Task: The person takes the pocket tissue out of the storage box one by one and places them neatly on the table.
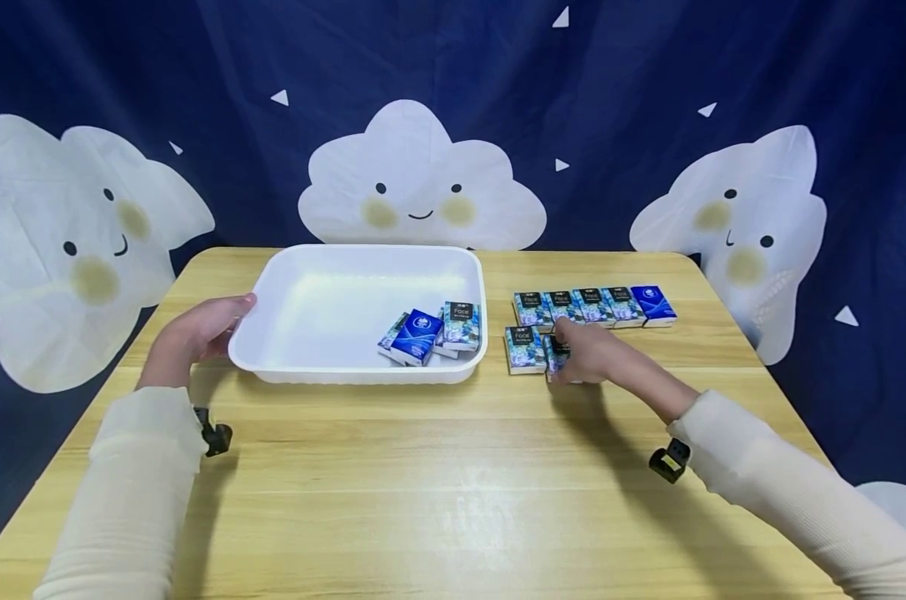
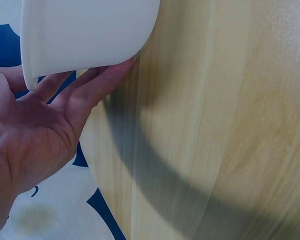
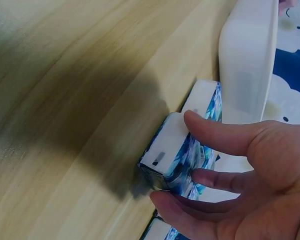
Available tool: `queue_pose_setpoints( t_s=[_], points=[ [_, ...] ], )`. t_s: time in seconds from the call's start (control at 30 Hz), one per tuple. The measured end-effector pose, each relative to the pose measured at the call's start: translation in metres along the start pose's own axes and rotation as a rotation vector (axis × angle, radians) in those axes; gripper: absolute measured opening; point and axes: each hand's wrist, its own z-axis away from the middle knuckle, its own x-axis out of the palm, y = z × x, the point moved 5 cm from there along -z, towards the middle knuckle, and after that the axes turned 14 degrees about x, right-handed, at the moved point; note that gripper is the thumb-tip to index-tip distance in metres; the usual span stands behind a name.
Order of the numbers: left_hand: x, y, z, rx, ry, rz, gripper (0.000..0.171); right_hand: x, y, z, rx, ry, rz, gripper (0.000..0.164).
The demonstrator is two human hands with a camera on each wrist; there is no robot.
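My left hand point(image 1: 216, 327) grips the left side of a white plastic tray point(image 1: 362, 377), thumb at the rim and fingers against the outer wall in the left wrist view. At the right, my right hand point(image 1: 591, 352) pinches a small blue-patterned tissue pack point(image 3: 166, 145) between thumb and fingers. This pack stands beside another patterned tissue pack point(image 1: 525, 350) in the nearer of two rows. Inside the tray's right end lie several packs, among them a plain blue tissue pack point(image 1: 418, 337) and a patterned one point(image 1: 462, 325) with a black label.
Behind my right hand runs a row of several patterned packs point(image 1: 592, 307), with a blue pack point(image 1: 653, 305) at its right end. All stand on a wooden table point(image 1: 392, 492). A dark blue curtain point(image 1: 490, 75) with clouds hangs behind the far edge.
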Motion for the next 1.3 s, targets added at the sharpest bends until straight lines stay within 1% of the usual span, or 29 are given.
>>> queue_pose_setpoints(
  t_s=[0.2,0.4,0.63,1.03,1.3],
  points=[
    [0.0,0.001,0.001,-0.007,0.002,-0.007,0.079,-0.001,-0.001,-0.005,-0.006,0.009,-0.017,0.068],
    [0.0,0.001,0.0,-0.007,0.001,-0.001,0.08,-0.003,0.001,-0.008,-0.012,0.028,-0.035,0.066],
    [0.0,0.001,0.0,-0.002,0.012,0.0,0.079,-0.004,-0.001,-0.008,-0.029,0.049,-0.02,0.065],
    [0.0,0.001,0.002,-0.004,0.014,-0.005,0.079,-0.004,0.0,-0.011,-0.01,0.039,-0.036,0.066],
    [0.0,0.0,-0.001,-0.014,-0.003,0.01,0.079,-0.004,0.002,-0.013,-0.005,0.025,-0.056,0.066]
  ],
)
